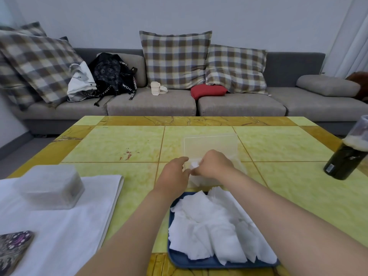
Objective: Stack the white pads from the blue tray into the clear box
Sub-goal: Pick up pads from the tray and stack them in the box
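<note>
A blue tray (180, 259) at the table's near edge holds a loose heap of several white pads (211, 226). Just beyond it stands the clear box (211, 145) with its lid raised at the back. Both hands are over the box's near part. My right hand (216, 163) pinches a white pad (194, 164) down in the box. My left hand (175, 174) rests against the box's left wall, fingertips touching the same pad. More pads in the box show dimly through the front wall.
A dark bottle (345, 156) stands at the table's right edge. At the left lie a white towel (65, 220), a frosted lidded container (50, 188) on it, and a patterned pouch (12, 250). A grey sofa (151, 104) with cushions is behind the table.
</note>
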Tool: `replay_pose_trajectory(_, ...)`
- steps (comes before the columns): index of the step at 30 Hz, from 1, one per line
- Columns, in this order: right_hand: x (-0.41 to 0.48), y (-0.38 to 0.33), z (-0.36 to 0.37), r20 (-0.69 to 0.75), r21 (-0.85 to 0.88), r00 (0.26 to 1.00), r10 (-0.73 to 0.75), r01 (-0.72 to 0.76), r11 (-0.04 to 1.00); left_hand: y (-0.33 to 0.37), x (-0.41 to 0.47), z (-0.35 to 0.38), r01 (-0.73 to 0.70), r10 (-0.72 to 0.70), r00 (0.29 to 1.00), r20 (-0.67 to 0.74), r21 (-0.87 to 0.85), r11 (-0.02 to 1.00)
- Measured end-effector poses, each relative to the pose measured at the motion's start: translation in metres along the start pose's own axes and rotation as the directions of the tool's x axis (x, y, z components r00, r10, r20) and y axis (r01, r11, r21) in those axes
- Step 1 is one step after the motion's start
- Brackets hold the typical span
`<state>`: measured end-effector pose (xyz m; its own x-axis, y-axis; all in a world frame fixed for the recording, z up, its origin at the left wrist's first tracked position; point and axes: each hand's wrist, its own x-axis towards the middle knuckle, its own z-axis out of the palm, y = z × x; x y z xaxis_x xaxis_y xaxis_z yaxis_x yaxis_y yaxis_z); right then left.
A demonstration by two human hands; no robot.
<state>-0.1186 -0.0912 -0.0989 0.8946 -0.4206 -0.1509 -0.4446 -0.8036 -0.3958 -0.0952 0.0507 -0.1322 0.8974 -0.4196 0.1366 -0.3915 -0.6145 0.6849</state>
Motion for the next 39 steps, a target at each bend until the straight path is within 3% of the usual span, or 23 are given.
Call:
replay_pose_trajectory(5, 0.002, -0.004, -0.007, 0.122, 0.450, 0.990, 0.078, -0.125, 0.884, -0.003, -0.001, -0.002, -0.010, 0.010, 1.000, -0.021, 0.012, 1.000)
replay_pose_trajectory(7, 0.002, 0.002, -0.010, 0.156, 0.502, 0.983, 0.100, -0.165, 0.849, -0.003, -0.002, -0.002, -0.028, 0.029, 0.999, -0.046, 0.012, 1.000)
replay_pose_trajectory(12, -0.002, 0.005, -0.002, 0.200, 0.346, 0.974, 0.103, -0.168, 0.923, 0.002, -0.002, 0.002, -0.136, 0.138, 0.987, -0.082, 0.030, 0.990)
replay_pose_trajectory(15, -0.001, 0.002, -0.002, 0.236, 0.346, 0.972, 0.021, -0.104, 0.933, 0.002, -0.002, 0.003, -0.153, 0.159, 0.985, -0.062, 0.093, 0.984)
replay_pose_trajectory(22, -0.008, 0.013, -0.002, 0.174, 0.349, 0.976, -0.129, 0.062, 0.935, 0.003, 0.000, -0.003, -0.222, 0.229, 0.973, 0.006, 0.271, 0.937)
replay_pose_trajectory(30, -0.039, 0.038, -0.039, -0.084, 0.269, 0.949, -0.304, 0.315, 0.910, 0.019, -0.010, -0.016, -0.264, 0.266, 0.963, 0.032, 0.282, 0.922)
replay_pose_trajectory(34, -0.063, 0.060, -0.051, 0.071, 0.091, 0.952, -0.297, 0.291, 0.953, 0.043, -0.021, -0.018, -0.279, 0.276, 0.960, 0.047, 0.214, 0.936)
replay_pose_trajectory(37, -0.070, 0.069, -0.045, 0.178, -0.187, 0.964, -0.200, 0.233, 0.954, 0.059, -0.031, -0.013, -0.218, 0.193, 0.968, 0.159, 0.158, 0.963)
replay_pose_trajectory(39, -0.070, 0.070, -0.039, 0.182, -0.253, 0.968, -0.173, 0.216, 0.943, 0.063, -0.037, -0.008, -0.164, 0.120, 0.962, 0.245, 0.166, 0.972)
